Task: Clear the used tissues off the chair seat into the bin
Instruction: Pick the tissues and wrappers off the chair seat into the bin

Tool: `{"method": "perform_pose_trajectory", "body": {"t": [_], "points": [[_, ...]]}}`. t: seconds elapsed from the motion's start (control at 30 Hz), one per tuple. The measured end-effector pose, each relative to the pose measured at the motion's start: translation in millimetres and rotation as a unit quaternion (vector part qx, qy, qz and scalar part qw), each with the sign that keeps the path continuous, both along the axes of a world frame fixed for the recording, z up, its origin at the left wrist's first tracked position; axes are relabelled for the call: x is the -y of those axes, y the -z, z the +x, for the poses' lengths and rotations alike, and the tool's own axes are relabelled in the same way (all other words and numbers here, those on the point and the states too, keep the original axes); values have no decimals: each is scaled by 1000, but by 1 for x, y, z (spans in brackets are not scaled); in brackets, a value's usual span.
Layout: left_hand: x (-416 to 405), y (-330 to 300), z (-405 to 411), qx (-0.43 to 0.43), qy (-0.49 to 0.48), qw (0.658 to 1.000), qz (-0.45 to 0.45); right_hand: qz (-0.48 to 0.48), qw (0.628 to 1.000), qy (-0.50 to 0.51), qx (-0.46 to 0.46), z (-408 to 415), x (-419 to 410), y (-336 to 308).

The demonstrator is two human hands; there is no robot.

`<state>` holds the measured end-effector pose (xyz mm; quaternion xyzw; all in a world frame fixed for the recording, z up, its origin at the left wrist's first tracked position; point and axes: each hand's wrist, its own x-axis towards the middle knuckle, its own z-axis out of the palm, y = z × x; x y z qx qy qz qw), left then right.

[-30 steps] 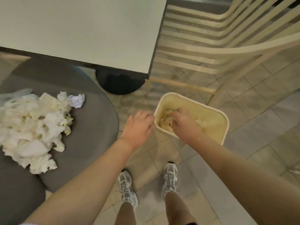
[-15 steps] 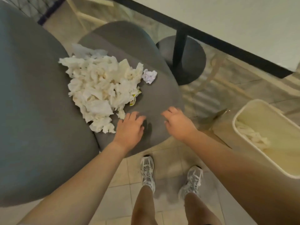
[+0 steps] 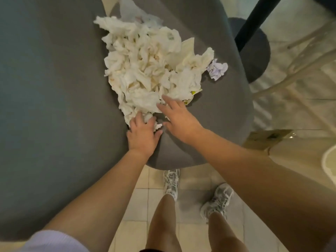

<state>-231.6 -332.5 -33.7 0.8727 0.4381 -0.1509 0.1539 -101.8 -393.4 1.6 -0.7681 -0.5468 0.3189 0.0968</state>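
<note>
A large heap of crumpled used tissues (image 3: 147,70) is observed on the grey chair seat (image 3: 223,113), occupying its middle and far portion. One separate crumpled ball (image 3: 217,69), paler and slightly bluish, lies just beside the heap on its right edge, touching or nearly touching it; which cannot be told. A scrap with yellow-green print (image 3: 194,92) is partly buried at the heap's near right margin.

The left hand (image 3: 142,136) is laid on the near tip of the heap, fingers spread and lightly bent over the tissue; a closed grip is not yet formed. The right hand (image 3: 179,118) is placed at the near right side, fingers straight and fanned wide, fingertips touching the tissue, nothing held.

The step in hand is judged to be the gathering of a further handful. It is recommended that the two hands be worked toward each other from opposite flanks, so that the loose paper is compressed into one bundle before lifting. Tissue of this kind is expected to be light and springy; a shallow pinch would likely shed pieces onto the tiled floor (image 3: 189,182). A scooping grip from beneath is advised, with the bundle kept pressed between both palms.

Only a sliver of the bin (image 3: 330,161) is seen at the right edge, well apart from the heap. The greater part of the task is judged outstanding.
</note>
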Motion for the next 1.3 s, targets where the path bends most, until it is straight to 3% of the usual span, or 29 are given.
{"method": "perform_pose_trajectory", "body": {"t": [0.13,0.3,0.47,0.67,0.87,1.3], "points": [[0,23,1,0,20,1000,22,31,996,-77,43,-9,-40,11],[1,27,2,84,-69,994,18,-17,993,-117,21,-22,-69,24],[-8,22,3,118,-77,986,-86,20,994,-90,63,-16,-69,28],[0,12,2,141,-39,987,-64,178,984,19,-9,2,-45,26],[14,-6,-6,169,-50,982,-61,244,968,63,8,8,-7,2],[41,-65,8,234,119,963,-61,207,972,111,-19,29,83,-52]]}}
